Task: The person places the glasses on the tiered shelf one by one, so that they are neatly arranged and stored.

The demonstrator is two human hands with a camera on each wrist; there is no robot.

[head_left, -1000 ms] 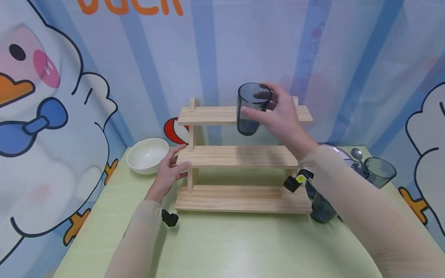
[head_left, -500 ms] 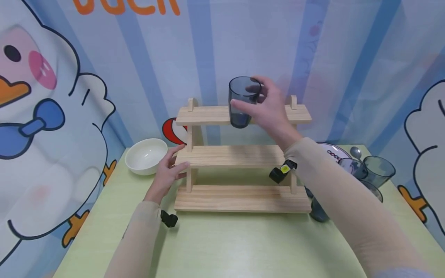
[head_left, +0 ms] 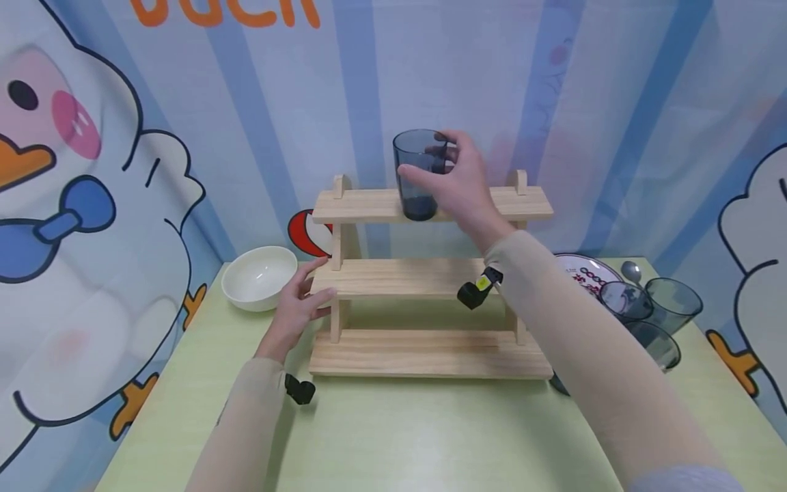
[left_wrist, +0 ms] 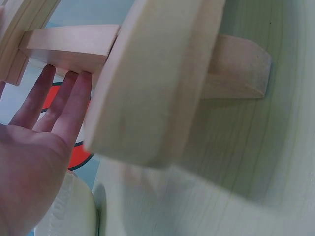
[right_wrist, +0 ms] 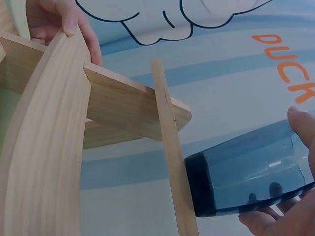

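A three-tier wooden display rack [head_left: 393, 277] stands on the table. My right hand [head_left: 462, 188] grips a smoky grey-blue glass tumbler [head_left: 415, 195], thumb on the near side and fingers round the far side. The tumbler is upright at the top shelf [head_left: 363, 205], left of its middle; in the right wrist view its thick base [right_wrist: 201, 189] meets the shelf board. My left hand [head_left: 294, 311] holds the left end of the middle shelf, thumb at its front edge. In the left wrist view its fingertips [left_wrist: 83, 78] touch the wooden upright.
A white bowl [head_left: 258, 277] sits left of the rack. On the right are several more tumblers [head_left: 673, 301], a patterned plate [head_left: 587, 270] and a spoon [head_left: 630, 271]. Behind the table hangs a blue striped curtain [head_left: 295, 102] with duck drawings.
My right hand has carried the tumbler leftward from in front of the top shelf onto it, and the glass has straightened. The left hand stays at the middle shelf's end.
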